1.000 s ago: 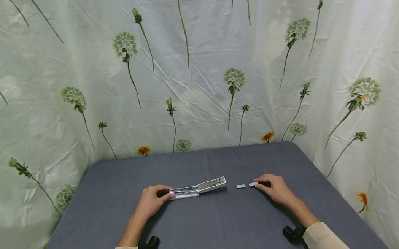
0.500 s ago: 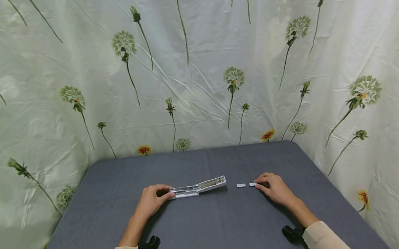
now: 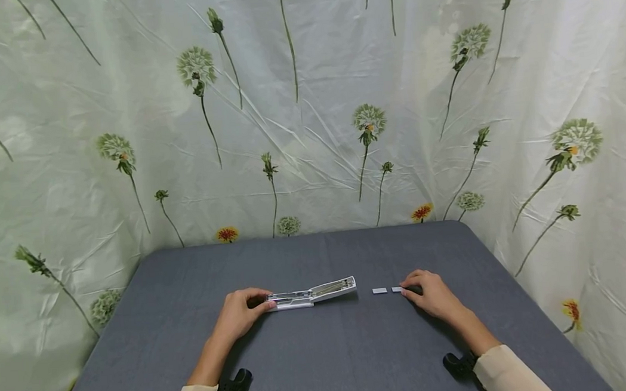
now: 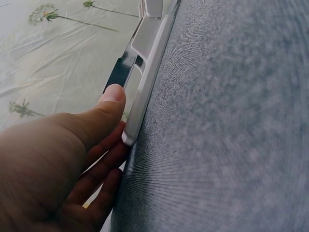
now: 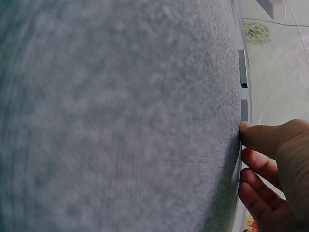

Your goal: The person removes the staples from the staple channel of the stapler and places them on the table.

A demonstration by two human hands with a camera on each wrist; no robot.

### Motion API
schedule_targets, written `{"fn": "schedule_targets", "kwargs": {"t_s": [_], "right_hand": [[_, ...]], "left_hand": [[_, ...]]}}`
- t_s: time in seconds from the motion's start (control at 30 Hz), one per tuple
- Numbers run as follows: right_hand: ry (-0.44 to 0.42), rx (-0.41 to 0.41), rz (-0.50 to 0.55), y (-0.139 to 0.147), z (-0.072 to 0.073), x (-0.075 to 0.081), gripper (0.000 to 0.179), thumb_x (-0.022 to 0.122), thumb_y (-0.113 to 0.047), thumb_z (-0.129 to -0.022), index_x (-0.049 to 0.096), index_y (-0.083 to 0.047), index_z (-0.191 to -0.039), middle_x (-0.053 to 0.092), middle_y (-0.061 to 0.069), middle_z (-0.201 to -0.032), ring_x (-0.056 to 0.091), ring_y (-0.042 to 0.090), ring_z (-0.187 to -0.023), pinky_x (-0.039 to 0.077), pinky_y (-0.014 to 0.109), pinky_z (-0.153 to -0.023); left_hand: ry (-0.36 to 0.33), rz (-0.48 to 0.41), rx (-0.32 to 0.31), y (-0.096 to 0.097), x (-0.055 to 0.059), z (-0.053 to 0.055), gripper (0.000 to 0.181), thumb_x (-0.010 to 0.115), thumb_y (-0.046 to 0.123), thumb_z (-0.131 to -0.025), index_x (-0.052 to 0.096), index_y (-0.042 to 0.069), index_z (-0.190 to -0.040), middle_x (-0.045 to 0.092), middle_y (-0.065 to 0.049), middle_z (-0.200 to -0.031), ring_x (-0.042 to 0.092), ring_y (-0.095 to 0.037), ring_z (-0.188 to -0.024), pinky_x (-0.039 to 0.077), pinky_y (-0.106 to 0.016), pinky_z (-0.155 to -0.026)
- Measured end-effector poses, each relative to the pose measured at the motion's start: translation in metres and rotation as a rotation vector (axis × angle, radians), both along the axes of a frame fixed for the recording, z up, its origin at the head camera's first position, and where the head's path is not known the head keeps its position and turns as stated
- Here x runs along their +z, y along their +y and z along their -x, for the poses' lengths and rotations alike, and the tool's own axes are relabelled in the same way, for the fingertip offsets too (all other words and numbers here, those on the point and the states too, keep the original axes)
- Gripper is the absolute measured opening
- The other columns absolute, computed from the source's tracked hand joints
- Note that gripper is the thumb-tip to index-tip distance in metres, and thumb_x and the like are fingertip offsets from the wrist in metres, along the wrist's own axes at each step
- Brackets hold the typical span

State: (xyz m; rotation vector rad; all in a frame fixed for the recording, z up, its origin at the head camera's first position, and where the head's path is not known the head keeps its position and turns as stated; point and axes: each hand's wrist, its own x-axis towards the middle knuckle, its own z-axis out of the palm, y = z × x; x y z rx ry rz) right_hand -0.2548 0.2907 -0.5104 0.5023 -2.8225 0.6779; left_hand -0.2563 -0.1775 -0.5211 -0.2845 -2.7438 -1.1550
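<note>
A white stapler (image 3: 293, 306) lies folded open on the table, its top half (image 3: 332, 288) tilted up to the right. At its left end my left hand (image 3: 238, 315) pinches it, the thumb (image 4: 114, 94) against the metal magazine and base end in the left wrist view. To the right of the stapler sits a small strip of staples (image 3: 380, 290), untouched. Just beyond it, my right hand (image 3: 432, 296) pinches the right end of a second staple strip (image 3: 396, 289), which rests on the cloth. Fingertips partly cover that strip. In the right wrist view both strips appear edge-on.
The grey cloth-covered table (image 3: 323, 362) extends around the hands, with rounded far corners. Behind it hangs a pale curtain (image 3: 309, 130) printed with dandelions. Black straps with camera mounts (image 3: 235, 384) sit on both wrists.
The right hand has lowered its staple strip from a slight tilt to flat on the table, in line with the other. The left hand and stapler have stayed in place.
</note>
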Motion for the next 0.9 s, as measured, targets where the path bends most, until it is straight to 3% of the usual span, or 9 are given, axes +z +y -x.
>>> {"fn": "schedule_targets", "kwargs": {"t_s": [0.6,0.9], "right_hand": [[-0.042,0.026,0.053,0.01,-0.005,-0.001,0.02,0.078,-0.015,-0.092,0.079,-0.009,-0.111,0.072,0.005,-0.11,0.068,0.031,-0.105,0.054,0.053,-0.09],[-0.098,0.049,0.079,0.017,-0.016,-0.001,0.044,0.082,-0.026,-0.09,0.07,-0.007,-0.128,0.071,0.008,-0.125,0.066,0.033,-0.117,0.051,0.053,-0.097]], "left_hand": [[-0.031,-0.004,-0.008,0.003,-0.002,0.002,0.023,0.083,0.04,-0.086,0.081,0.026,-0.104,0.078,0.007,-0.101,0.07,-0.012,-0.096,0.055,-0.042,-0.086],[-0.019,0.01,-0.032,0.004,-0.003,0.003,0.027,0.087,0.035,-0.084,0.081,0.024,-0.107,0.078,0.005,-0.106,0.071,-0.017,-0.103,0.055,-0.044,-0.093]]}}
